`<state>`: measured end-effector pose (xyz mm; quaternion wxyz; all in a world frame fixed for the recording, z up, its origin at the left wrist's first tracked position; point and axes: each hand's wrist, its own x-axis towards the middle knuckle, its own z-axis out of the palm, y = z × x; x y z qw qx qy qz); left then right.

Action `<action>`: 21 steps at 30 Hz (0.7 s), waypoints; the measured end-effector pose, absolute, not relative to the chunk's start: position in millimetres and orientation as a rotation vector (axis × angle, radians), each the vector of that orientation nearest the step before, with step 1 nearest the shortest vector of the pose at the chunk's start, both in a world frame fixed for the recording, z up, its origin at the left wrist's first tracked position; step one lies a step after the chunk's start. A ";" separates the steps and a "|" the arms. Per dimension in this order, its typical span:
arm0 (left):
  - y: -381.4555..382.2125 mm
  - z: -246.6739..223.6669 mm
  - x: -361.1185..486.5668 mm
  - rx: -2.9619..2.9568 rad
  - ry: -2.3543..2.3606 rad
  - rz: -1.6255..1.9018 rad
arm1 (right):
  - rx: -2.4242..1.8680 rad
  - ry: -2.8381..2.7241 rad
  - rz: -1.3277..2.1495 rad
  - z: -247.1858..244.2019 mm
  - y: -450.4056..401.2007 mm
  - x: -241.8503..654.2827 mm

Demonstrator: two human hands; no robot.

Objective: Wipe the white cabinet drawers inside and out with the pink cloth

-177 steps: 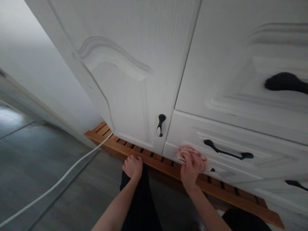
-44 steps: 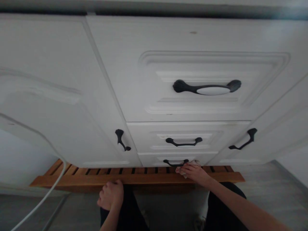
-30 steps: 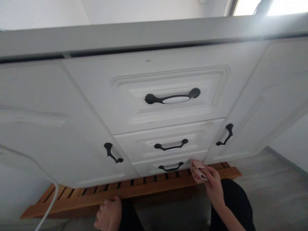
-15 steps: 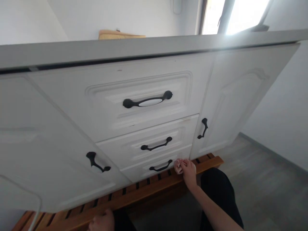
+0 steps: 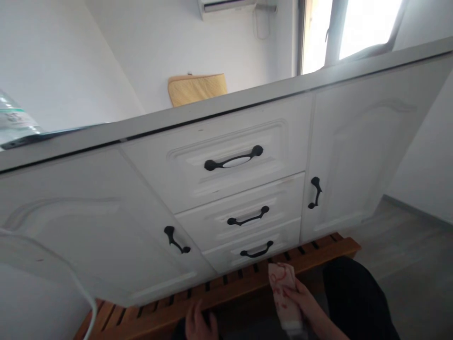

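My right hand holds a white cloth with red print, lifted just off the cabinet front, below the bottom drawer. My left hand rests on the slatted wooden rack at the cabinet's foot, partly cut off by the frame's lower edge. The white cabinet has three stacked drawers with black handles; the top drawer handle has a white inlay. A door stands on each side, the right door handle and the left door handle both black.
A white cable hangs down at the left over the left door. On the countertop stand a plastic bottle at far left and a woven board against the wall. Grey floor lies to the right; my dark-trousered knee is there.
The view has tilted up, showing the countertop, wall and window. My right hand came off the bottom drawer's right end and drew back with the cloth. My left hand stays on the rack.
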<state>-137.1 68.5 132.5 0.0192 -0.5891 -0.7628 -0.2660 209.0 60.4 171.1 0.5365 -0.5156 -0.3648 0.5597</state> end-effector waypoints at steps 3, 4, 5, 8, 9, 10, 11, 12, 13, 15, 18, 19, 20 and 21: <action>47.5 136.9 -62.1 -2.225 -2.323 -1.225 | -1.128 -0.575 1.589 200.4 43.6 216.3; 41.5 143.9 -37.5 -2.357 -2.256 -1.423 | -1.103 -0.575 1.611 211.8 41.2 218.3; 36.7 153.9 -15.1 -2.478 -2.163 -1.620 | -1.077 -0.599 1.620 223.2 40.2 219.9; 33.1 194.1 31.6 -2.768 -2.055 -2.095 | -1.086 -0.775 1.584 251.7 42.3 222.5; 34.9 207.8 39.7 -2.863 -2.081 -2.266 | -1.112 -0.873 1.534 258.3 43.3 222.7; 37.3 220.2 44.8 -2.975 -2.075 -2.428 | -1.131 -0.986 1.473 263.0 43.8 222.5; 39.7 230.7 47.4 -3.059 -2.028 -2.588 | -1.142 -1.101 1.408 266.0 43.7 222.2; 41.6 239.1 48.5 -3.085 -1.957 -2.750 | -1.148 -1.209 1.337 267.6 42.8 221.8; 42.5 245.4 48.6 -3.086 -1.890 -2.873 | -1.164 -1.304 1.258 267.9 41.3 221.4; 41.5 252.8 47.6 -2.990 -1.891 -2.966 | -1.249 -1.474 1.047 267.0 37.1 221.0; 35.7 256.7 45.9 -2.890 -2.140 -2.764 | -1.423 -1.689 0.655 270.1 31.8 221.0; 33.8 257.3 45.4 -2.874 -2.204 -2.704 | -1.444 -1.750 0.577 273.7 30.9 220.9; 32.2 257.8 45.0 -2.872 -2.231 -2.678 | -1.442 -1.799 0.547 278.4 30.5 220.6; 31.1 258.4 44.6 -2.879 -2.222 -2.684 | -1.424 -1.834 0.562 283.9 30.3 220.0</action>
